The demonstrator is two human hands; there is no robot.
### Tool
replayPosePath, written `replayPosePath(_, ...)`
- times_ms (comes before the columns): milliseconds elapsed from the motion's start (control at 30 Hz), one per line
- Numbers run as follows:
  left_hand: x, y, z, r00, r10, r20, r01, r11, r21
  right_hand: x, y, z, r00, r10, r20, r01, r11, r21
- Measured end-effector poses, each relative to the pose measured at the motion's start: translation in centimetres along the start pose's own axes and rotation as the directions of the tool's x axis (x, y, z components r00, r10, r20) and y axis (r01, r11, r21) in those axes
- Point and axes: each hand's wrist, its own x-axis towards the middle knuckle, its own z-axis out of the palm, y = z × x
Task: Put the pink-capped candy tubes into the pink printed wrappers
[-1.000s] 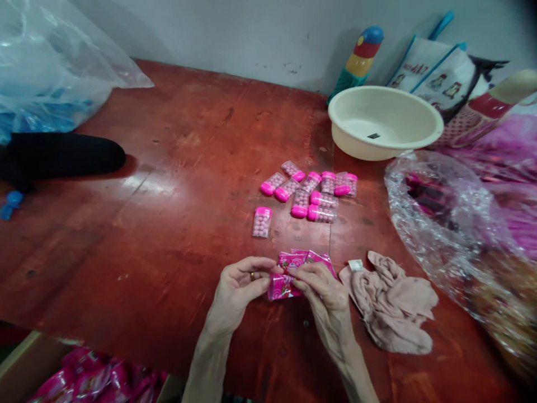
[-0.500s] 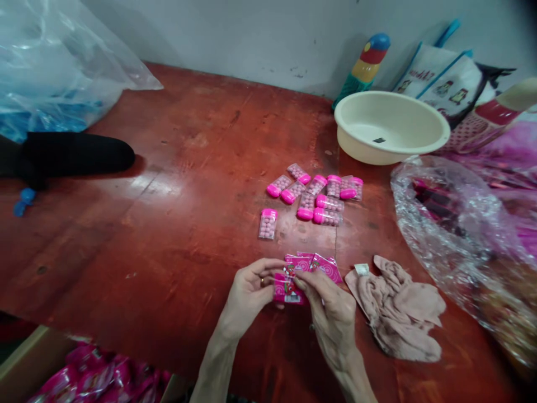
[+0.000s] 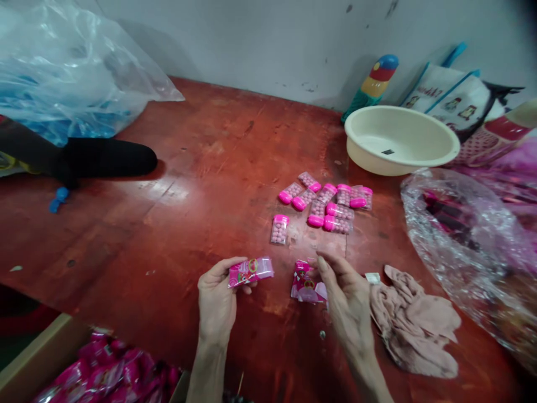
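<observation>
My left hand pinches a small pink printed packet by its left end, holding it a little above the red table. My right hand has its thumb and fingers loosely apart, with the fingertips over the edge of several overlapping pink packets. Part of those packets is hidden behind this hand. Beyond the hands lies one clear box of pink candy balls with a pink cap. A group of similar candy boxes lies farther back.
A crumpled beige cloth lies beside my right hand. Behind are a cream basin and a clear plastic bag. A black-covered object and a large plastic bag are on the left. A carton of pink packets stands below the table edge.
The hands have moved apart. My left hand has drawn one packet away to the left, while the other packets are by my right hand. The whole view has shifted slightly.
</observation>
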Motion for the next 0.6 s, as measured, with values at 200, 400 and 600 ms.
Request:
replayPosePath(200, -0.2, 0.5, -1.0, 0.975, 0.105, -0.197, -0.113, 0.993, -0.034, 3.1, -1.0, 7.3, 0.974, -0.226, -0.025, 0.181, 0.837, -0.516)
replayPosePath(400, -0.3, 1.4, -1.8, 0.939, 0.133, -0.317, -0.151, 0.988, -0.034, 3.0, 0.7, 8.0, 0.978, -0.198, 0.070, 0.208, 0.874, -0.438)
replayPosePath(600, 0.0, 1.6, -1.8, 0.927, 0.197, -0.319, -0.208, 0.978, 0.001, 0.7, -1.4, 3.1, 0.906, 0.134, 0.402, -0.192, 0.975, 0.108)
